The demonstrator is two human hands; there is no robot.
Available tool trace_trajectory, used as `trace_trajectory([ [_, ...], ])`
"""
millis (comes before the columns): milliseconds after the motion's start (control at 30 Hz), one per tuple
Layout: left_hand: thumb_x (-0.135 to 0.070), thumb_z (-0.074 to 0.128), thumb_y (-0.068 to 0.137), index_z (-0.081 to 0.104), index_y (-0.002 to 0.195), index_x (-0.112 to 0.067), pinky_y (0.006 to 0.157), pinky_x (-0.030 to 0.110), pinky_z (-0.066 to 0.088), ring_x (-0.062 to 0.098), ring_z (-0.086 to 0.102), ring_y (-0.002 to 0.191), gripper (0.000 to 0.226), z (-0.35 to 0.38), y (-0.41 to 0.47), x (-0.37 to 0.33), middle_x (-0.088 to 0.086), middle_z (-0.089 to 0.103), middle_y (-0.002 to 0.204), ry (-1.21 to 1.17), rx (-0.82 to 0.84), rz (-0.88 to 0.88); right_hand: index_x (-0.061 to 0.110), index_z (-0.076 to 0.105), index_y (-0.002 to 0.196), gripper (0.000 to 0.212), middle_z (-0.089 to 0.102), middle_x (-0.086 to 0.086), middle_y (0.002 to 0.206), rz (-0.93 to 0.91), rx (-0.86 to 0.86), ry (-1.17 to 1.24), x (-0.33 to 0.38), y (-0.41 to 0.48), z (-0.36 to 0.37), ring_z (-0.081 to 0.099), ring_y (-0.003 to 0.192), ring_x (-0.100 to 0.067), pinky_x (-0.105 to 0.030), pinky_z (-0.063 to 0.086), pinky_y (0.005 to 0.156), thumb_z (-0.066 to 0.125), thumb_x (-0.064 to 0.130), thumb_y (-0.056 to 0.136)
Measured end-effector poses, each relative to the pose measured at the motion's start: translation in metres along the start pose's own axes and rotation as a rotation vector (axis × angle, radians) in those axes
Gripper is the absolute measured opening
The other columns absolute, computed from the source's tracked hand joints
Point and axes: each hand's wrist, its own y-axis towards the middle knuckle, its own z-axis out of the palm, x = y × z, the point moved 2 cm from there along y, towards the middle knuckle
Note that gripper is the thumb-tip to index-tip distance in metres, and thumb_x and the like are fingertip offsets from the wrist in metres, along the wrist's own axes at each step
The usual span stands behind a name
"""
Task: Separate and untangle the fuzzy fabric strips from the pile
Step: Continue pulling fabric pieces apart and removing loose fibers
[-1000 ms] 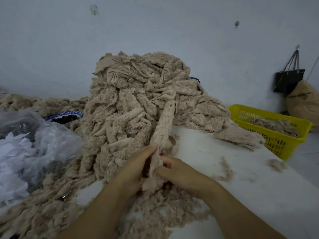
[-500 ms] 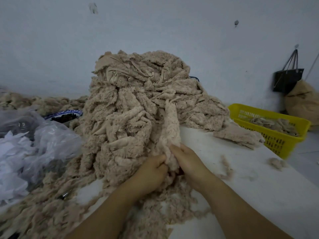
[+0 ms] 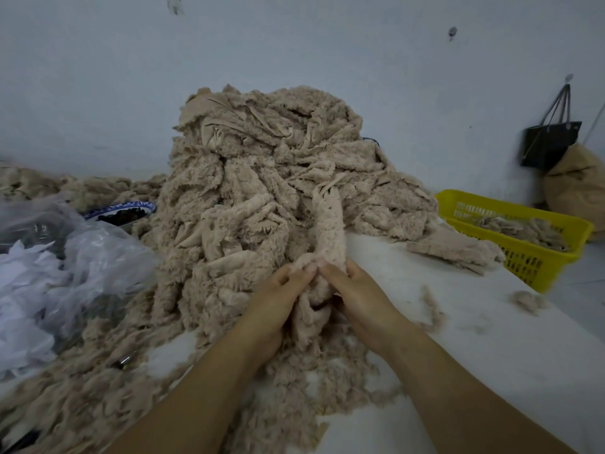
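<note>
Both hands meet at the front foot of the pile (image 3: 262, 191) on the worktop (image 3: 491, 339). The left hand (image 3: 278, 299) and right hand (image 3: 358, 296) each pinch one fuzzy strip (image 3: 329, 231), which rises between them into the pile.

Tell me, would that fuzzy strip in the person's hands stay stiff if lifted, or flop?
Probably floppy: the fuzzy strip bunches and folds between the left hand and right hand. Likely light for its size, being thin fleecy cloth. It may snag rather than slide free, since its far end runs into the tangled pile.
</note>
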Motion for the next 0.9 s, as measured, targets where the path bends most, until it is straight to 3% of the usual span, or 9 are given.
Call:
trace_trajectory([
  [100, -0.022, 0.058, 0.096, 0.066, 0.09, -0.008, 0.087, 0.039, 0.058, 0.022, 0.072, 0.088, 0.017, -0.002, 0.002, -0.006, 0.012, 0.074, 0.096, -0.19, -0.096, 0.001, 0.019, 0.063, 0.124, 0.031, 0.074, 0.001, 0.114, 0.033, -0.031, 0.081, 0.002, 0.0, -0.001, 0.069, 0.107, -0.014, -0.027, 0.056, 0.083, 0.057, 0.035, 0.099],
  [200, -0.024, 0.039, 0.106, 0.058, 0.082, -0.014, 0.073, 0.029, 0.054, 0.013, 0.064, 0.067, 0.031, -0.009, 0.005, -0.012, 0.002, 0.066, 0.076, -0.437, -0.088, -0.039, 0.018, 0.064, 0.122, 0.031, 0.074, 0.0, 0.113, 0.066, -0.095, 0.233, 0.007, 0.001, -0.01, 0.07, 0.105, -0.014, -0.031, 0.056, 0.084, 0.054, 0.036, 0.1],
  [300, -0.028, 0.035, 0.105, 0.052, 0.076, -0.017, 0.06, 0.017, 0.036, 0.007, 0.039, 0.046, 0.036, -0.017, 0.006, -0.015, -0.005, 0.044, 0.056, -0.587, -0.066, -0.039, 0.013, 0.065, 0.122, 0.032, 0.074, -0.005, 0.113, 0.081, -0.16, 0.37, 0.012, 0.003, -0.017, 0.07, 0.105, -0.018, -0.035, 0.054, 0.088, 0.052, 0.034, 0.1],
  [467, -0.032, 0.039, 0.1, 0.048, 0.068, -0.017, 0.045, 0.018, 0.022, 0.006, 0.023, 0.039, 0.037, -0.031, 0.009, -0.022, -0.007, 0.029, 0.048, -0.778, -0.054, 0.049, 0.01, 0.066, 0.106, 0.025, 0.078, -0.005, 0.09, 0.084, -0.387, 0.541, 0.019, 0.004, -0.032, 0.074, 0.073, -0.013, -0.025, 0.057, 0.054, 0.053, 0.03, 0.101],
  [567, -0.03, 0.045, 0.091, 0.045, 0.068, -0.02, 0.042, 0.018, 0.015, 0.005, 0.022, 0.038, 0.025, -0.055, 0.009, -0.031, -0.008, 0.029, 0.049, -0.853, -0.116, 0.092, 0.006, 0.065, 0.116, 0.04, 0.076, -0.011, 0.099, 0.06, -0.453, 0.601, 0.027, 0.002, -0.047, 0.074, 0.085, -0.021, -0.035, 0.06, 0.065, 0.045, 0.039, 0.103],
  [667, -0.031, 0.034, 0.104, 0.055, 0.087, -0.016, 0.044, 0.016, 0.024, 0.005, 0.039, 0.043, 0.031, -0.066, 0.009, -0.033, -0.004, 0.055, 0.068, -0.814, -0.226, 0.125, 0.008, 0.063, 0.125, 0.054, 0.071, -0.015, 0.117, 0.074, -0.428, 0.549, 0.028, 0.0, -0.05, 0.066, 0.11, -0.031, -0.052, 0.051, 0.096, 0.043, 0.052, 0.1],
  [733, -0.033, 0.03, 0.108, 0.056, 0.123, -0.01, 0.063, 0.018, 0.041, 0.008, 0.062, 0.07, 0.038, -0.059, 0.009, -0.033, 0.003, 0.067, 0.109, -0.73, -0.244, 0.155, 0.012, 0.067, 0.118, 0.054, 0.073, -0.013, 0.113, 0.096, -0.337, 0.511, 0.024, 0.001, -0.043, 0.067, 0.11, -0.031, -0.052, 0.05, 0.097, 0.044, 0.056, 0.097],
  [800, -0.038, 0.031, 0.107, 0.04, 0.147, -0.01, 0.088, 0.028, 0.048, 0.017, 0.063, 0.108, 0.049, -0.049, 0.009, -0.031, 0.007, 0.056, 0.139, -0.624, -0.223, 0.17, 0.013, 0.066, 0.119, 0.049, 0.073, -0.012, 0.114, 0.095, -0.225, 0.494, 0.023, 0.0, -0.033, 0.07, 0.106, -0.029, -0.048, 0.052, 0.092, 0.046, 0.052, 0.098],
  [900, -0.041, 0.041, 0.103, 0.046, 0.141, -0.008, 0.093, 0.029, 0.053, 0.023, 0.062, 0.119, 0.051, -0.03, 0.004, -0.028, 0.009, 0.059, 0.137, -0.327, -0.169, 0.174, 0.014, 0.061, 0.127, 0.037, 0.072, -0.011, 0.117, 0.023, -0.161, 0.359, 0.025, -0.001, -0.024, 0.07, 0.107, -0.026, -0.044, 0.053, 0.092, 0.045, 0.037, 0.103],
])
